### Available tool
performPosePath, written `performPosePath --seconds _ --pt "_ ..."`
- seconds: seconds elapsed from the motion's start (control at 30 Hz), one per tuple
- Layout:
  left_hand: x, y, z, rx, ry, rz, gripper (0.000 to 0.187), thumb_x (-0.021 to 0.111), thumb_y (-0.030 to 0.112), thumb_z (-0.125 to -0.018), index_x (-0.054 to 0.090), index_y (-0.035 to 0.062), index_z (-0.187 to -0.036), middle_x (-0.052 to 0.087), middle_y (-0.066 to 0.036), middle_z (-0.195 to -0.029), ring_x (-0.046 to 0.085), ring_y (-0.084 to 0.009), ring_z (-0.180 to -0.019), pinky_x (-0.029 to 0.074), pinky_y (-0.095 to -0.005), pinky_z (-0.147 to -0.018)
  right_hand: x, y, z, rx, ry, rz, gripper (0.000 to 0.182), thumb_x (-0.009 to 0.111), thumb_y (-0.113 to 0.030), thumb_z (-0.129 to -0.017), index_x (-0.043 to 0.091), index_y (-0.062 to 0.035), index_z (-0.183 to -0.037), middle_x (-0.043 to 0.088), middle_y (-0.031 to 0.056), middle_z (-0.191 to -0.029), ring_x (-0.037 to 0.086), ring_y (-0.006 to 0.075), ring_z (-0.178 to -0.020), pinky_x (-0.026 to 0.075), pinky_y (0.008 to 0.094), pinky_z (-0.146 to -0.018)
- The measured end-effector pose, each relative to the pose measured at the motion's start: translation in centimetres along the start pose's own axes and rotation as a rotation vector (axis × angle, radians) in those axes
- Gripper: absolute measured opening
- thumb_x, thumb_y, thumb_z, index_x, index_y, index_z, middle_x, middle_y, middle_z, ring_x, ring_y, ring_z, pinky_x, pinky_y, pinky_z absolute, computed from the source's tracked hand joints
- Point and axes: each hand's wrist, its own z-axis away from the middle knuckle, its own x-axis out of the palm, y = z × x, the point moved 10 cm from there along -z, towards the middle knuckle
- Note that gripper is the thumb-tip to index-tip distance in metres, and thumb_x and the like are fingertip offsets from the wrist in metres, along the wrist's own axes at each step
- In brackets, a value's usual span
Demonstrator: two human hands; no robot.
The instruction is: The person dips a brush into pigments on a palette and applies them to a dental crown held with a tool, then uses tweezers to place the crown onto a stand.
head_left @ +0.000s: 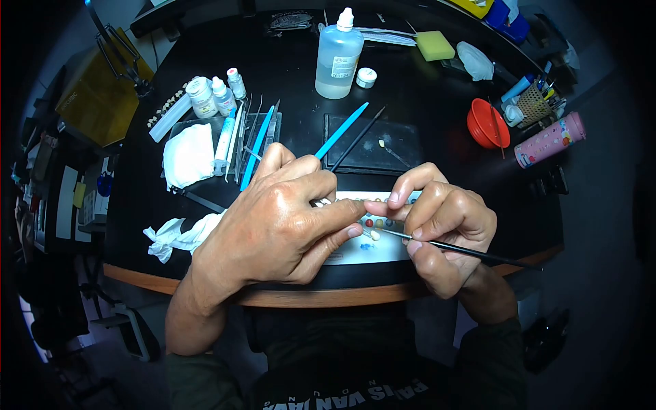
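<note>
Near the table's front edge, my left hand [280, 219] is closed, its fingers pinched around a thin holder with a small white tooth-like piece [374, 235] at its end. My right hand [451, 229] grips a thin black brush [471, 253], whose tip points left and lies close to the white piece. One finger of my right hand meets the fingertips of my left hand. Beneath both hands lies a white sheet [342, 255] with small coloured spots, partly hidden by them.
A clear bottle [335, 65] stands at the back beside a small round jar [366, 78]. Farther right are a red bowl [484, 126] and a pink tumbler [551, 140]. Small bottles [201, 98], tissue [189, 156] and slim tools lie left. A black tray [369, 147] sits behind my hands.
</note>
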Motion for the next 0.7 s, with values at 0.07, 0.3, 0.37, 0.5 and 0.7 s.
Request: performPosePath --seconds 0.07,0.3,0.37,0.5,0.7 --pt "0.00 0.06 0.06 0.002 0.010 -0.010 0.021 0.084 0.024 -0.092 0.086 0.0141 -0.110 0.056 -0.002 -0.075 0.051 -0.0199 -0.076 0.035 -0.0392 -0.078 0.06 -0.19 0.01 -0.017 -0.008 0.024 0.013 0.064 0.006 -0.069 0.060 -0.0048 -0.076 0.065 0.0065 -0.070 0.070 0.0270 -0.085 0.063 0.0434 -0.086" --pt "-0.06 0.21 0.13 0.017 0.030 -0.082 0.028 0.086 0.025 -0.089 0.085 0.0162 -0.116 0.056 -0.001 -0.079 0.051 -0.0209 -0.077 0.034 -0.0398 -0.079 0.70 -0.84 -0.27 -0.076 -0.068 0.177 0.015 0.065 0.006 -0.064 0.058 -0.0049 -0.073 0.063 0.0066 -0.068 0.073 0.0292 -0.084 0.064 0.0418 -0.082" --pt "-0.07 0.29 0.07 0.020 0.031 -0.088 0.028 0.087 0.025 -0.089 0.085 0.0162 -0.116 0.056 -0.001 -0.080 0.050 -0.0210 -0.077 0.034 -0.0398 -0.079 0.73 -0.86 -0.23 -0.078 -0.070 0.201 0.016 0.065 0.006 -0.064 0.058 -0.0049 -0.073 0.063 0.0063 -0.068 0.074 0.0299 -0.086 0.064 0.0411 -0.081" --pt "-0.05 0.36 0.03 0.017 0.013 -0.101 0.028 0.087 0.026 -0.089 0.084 0.0161 -0.115 0.055 -0.001 -0.080 0.050 -0.0210 -0.076 0.034 -0.0400 -0.078 0.73 -0.79 -0.16 -0.077 -0.067 0.200 0.016 0.065 0.006 -0.064 0.058 -0.0050 -0.074 0.064 0.0066 -0.069 0.074 0.0301 -0.085 0.064 0.0411 -0.081" --pt "-0.01 0.31 0.10 0.014 0.021 -0.107 0.028 0.086 0.028 -0.090 0.085 0.0160 -0.115 0.055 -0.002 -0.080 0.049 -0.0209 -0.077 0.034 -0.0400 -0.078 0.77 -0.89 -0.20 -0.093 -0.059 0.199 0.018 0.066 0.006 -0.064 0.059 -0.0053 -0.075 0.063 0.0067 -0.069 0.074 0.0302 -0.084 0.064 0.0417 -0.081"
